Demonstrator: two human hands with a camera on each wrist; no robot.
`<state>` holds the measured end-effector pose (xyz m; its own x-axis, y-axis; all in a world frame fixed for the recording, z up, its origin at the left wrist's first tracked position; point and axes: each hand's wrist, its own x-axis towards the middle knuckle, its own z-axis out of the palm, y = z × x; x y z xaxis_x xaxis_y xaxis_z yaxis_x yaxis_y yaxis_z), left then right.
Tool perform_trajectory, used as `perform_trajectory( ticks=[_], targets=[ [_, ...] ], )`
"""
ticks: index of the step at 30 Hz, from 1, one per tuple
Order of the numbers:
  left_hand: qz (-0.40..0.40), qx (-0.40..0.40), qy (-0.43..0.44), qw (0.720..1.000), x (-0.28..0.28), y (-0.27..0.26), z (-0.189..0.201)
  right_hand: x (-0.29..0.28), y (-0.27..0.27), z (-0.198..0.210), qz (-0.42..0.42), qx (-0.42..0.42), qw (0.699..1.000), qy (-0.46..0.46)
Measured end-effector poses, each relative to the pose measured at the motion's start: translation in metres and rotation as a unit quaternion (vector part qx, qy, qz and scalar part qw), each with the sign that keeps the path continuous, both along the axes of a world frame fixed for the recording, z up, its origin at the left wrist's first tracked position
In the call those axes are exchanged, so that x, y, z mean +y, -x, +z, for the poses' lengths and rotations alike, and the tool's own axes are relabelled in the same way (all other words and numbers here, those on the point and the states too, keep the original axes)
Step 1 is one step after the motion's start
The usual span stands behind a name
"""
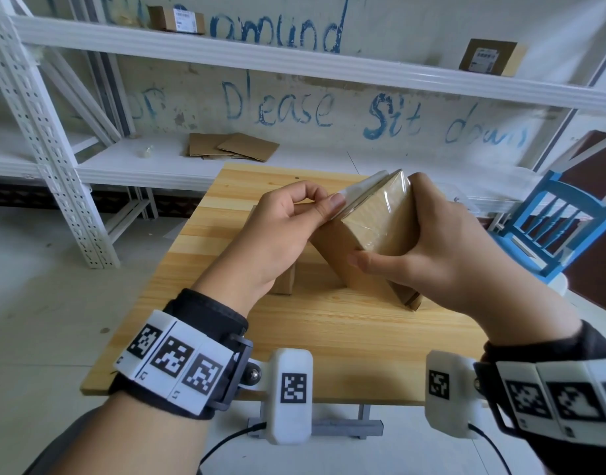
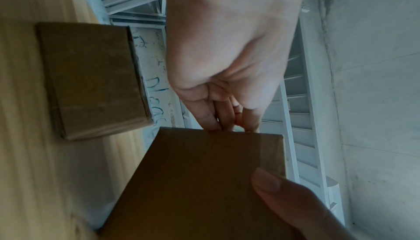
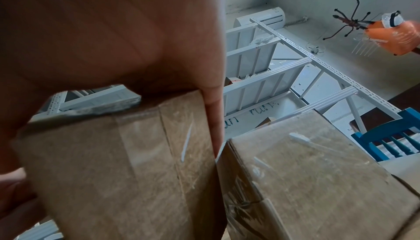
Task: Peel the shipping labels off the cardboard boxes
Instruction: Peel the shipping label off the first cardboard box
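My right hand (image 1: 394, 258) grips a brown cardboard box (image 1: 377, 231) wrapped in clear tape and holds it tilted on one edge on the wooden table (image 1: 329, 330). Thumb on the near face, fingers over the top. A white shipping label (image 1: 359, 190) stands partly lifted off the box's left face. My left hand (image 1: 329, 202) pinches its free edge between thumb and forefinger. The left wrist view shows the held box (image 2: 200, 181) and the left fingers (image 2: 227, 118) curled at its top edge. A second box (image 2: 90, 78) lies flat on the table behind my left hand.
Another taped box (image 3: 306, 181) sits right of the held one in the right wrist view. White metal shelving (image 1: 226, 46) carries labelled boxes (image 1: 176, 18) and flattened cardboard (image 1: 233, 147). A blue chair (image 1: 551, 221) stands at the table's right.
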<state>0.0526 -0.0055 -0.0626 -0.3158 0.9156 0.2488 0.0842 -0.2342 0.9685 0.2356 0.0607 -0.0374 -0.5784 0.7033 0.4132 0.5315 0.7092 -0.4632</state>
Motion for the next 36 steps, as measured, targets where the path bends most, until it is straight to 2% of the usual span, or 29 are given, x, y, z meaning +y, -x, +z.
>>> perform_trajectory(
  ticks=[36],
  targets=[
    [-0.004, -0.012, 0.004, 1.000, 0.0027, 0.0054, -0.0038, -0.0001, 0.0022, -0.0001, 0.004, -0.003, 1.000, -0.004]
  ],
)
